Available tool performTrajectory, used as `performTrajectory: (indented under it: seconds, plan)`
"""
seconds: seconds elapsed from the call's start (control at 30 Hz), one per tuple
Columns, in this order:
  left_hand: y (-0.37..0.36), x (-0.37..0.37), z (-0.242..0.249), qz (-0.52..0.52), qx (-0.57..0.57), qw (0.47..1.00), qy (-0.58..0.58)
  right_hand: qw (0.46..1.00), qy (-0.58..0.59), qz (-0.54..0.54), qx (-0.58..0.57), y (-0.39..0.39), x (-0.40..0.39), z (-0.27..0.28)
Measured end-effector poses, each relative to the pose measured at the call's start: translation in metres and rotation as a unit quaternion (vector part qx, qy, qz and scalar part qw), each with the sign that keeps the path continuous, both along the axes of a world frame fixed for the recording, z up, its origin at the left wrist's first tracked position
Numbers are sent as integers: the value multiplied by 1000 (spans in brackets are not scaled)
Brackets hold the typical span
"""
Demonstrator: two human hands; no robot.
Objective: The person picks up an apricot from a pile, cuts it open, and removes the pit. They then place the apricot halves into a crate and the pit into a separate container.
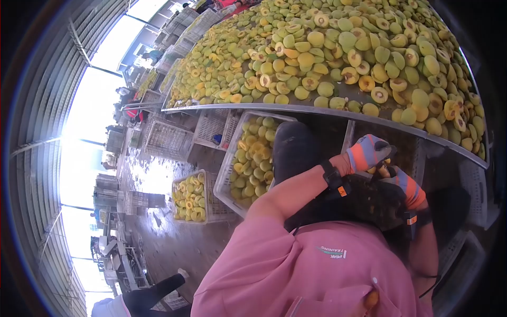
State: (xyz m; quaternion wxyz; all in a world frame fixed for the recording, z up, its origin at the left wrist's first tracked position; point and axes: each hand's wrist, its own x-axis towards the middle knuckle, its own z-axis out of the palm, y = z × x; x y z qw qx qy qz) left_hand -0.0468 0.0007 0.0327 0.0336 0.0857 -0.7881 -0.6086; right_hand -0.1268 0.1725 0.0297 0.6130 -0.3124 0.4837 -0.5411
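My left hand [365,152], in an orange and grey striped glove with dark fingertips, is closed over my lap. Just below its fingers shows a yellow-brown piece of stone fruit [381,170], partly covered by the glove. My right hand [407,189], gloved alike, is closed close against the fruit from the other side; whatever is inside its fingers is hidden. Beyond both hands, a metal-edged table [248,107] bears a heap of halved yellow-green stone fruit [348,58], some with brown pits or hollows showing.
Left of my knee stands a pale crate [224,182] of fruit halves, with a smaller full crate [207,215] beyond it. Slatted crates [168,138] line the wet floor [163,238]. Another person's leg [163,288] shows at lower left; other workers are farther off.
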Motion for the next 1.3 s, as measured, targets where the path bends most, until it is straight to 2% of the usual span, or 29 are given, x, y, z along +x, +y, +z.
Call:
performTrajectory:
  seconds: [0.1, 0.13, 0.17, 0.23, 0.27, 0.3, 0.33, 0.37, 0.4, 0.5, 0.53, 0.6, 0.63, 0.67, 0.7, 0.73, 0.77, 0.83, 0.9, 0.93, 0.97, 1.03, 1.1, 1.17, 1.27, 1.3]
  plan:
    - [2, 1, 0, -3, -124, 988, 89, 997, 73, 1, 31, 4, 3, 6]
    - [5, 3, 5, 21, -140, 985, 94, 995, 97, -4, -16, 10, 5, -9]
    - [8, 0, 2, 56, -134, 985, 92, 990, 123, -9, -66, 8, 8, -35]
    - [14, 0, -9, 122, 4, 990, 63, 973, 186, -15, -134, 10, 5, -49]
    - [13, -3, -15, 129, 21, 988, 83, 963, 221, -14, -154, 6, 5, -53]
    - [13, -5, -22, 137, 38, 985, 102, 982, 132, -12, -138, 6, 8, -51]
    - [15, -6, -22, 144, 165, 971, 92, 992, 42, -14, -118, 6, 13, -47]
    - [15, -10, -21, 148, 287, 943, 85, 983, -171, -17, -61, 8, 11, -37]
    - [15, -11, -20, 151, 402, 900, 76, 926, -376, -23, -1, 7, 12, -27]
    - [17, -22, -41, 201, 344, 913, 83, 942, -283, -172, 42, 1, 31, 0]
    - [11, -20, -33, 230, 135, 958, 105, 932, -335, -138, 21, 4, 21, -10]
    - [-9, -4, -11, 255, 84, 961, 72, 898, -435, -65, -21, 3, -5, -48]
    - [-19, 5, -1, 267, 59, 960, 56, 957, -259, -128, 38, -4, -8, -62]
    - [-28, 13, 6, 285, 70, 950, 104, 976, -70, -183, 95, -12, -9, -78]
    - [-37, 24, 12, 302, 79, 938, 151, 954, 121, -230, 147, -16, -7, -90]
    - [-46, 39, 25, 320, 32, 930, 177, 945, 137, -245, 167, -16, -4, -97]
    - [-57, 56, 35, 339, -16, 919, 203, 950, 93, -248, 162, -17, -1, -90]
    - [-84, 94, 30, 425, -6, 878, 221, 957, 4, -246, 156, -22, 11, -68]
    - [-118, 144, 8, 489, -154, 847, 138, 964, 147, -204, 82, -20, 9, -86]
    - [-133, 172, -9, 516, -258, 816, 41, 957, 219, -183, 42, -18, 6, -96]
    - [-147, 200, -29, 532, -355, 767, -54, 958, 196, -194, 77, -19, 5, -107]
    - [-164, 264, -66, 547, -327, 725, -260, 955, 172, -202, 134, -22, 6, -122]
    - [-177, 339, -120, 565, -269, 681, -380, 950, 188, -180, 174, -26, 12, -112]
    - [-166, 387, -156, 562, -250, 658, -435, 948, 186, -169, 197, -29, 21, -100]
    - [-145, 406, -167, 441, -273, 667, -535, 950, 145, -178, 212, -35, 33, -96]
    - [-148, 401, -165, 464, -285, 667, -508, 948, 150, -180, 216, -37, 32, -97]
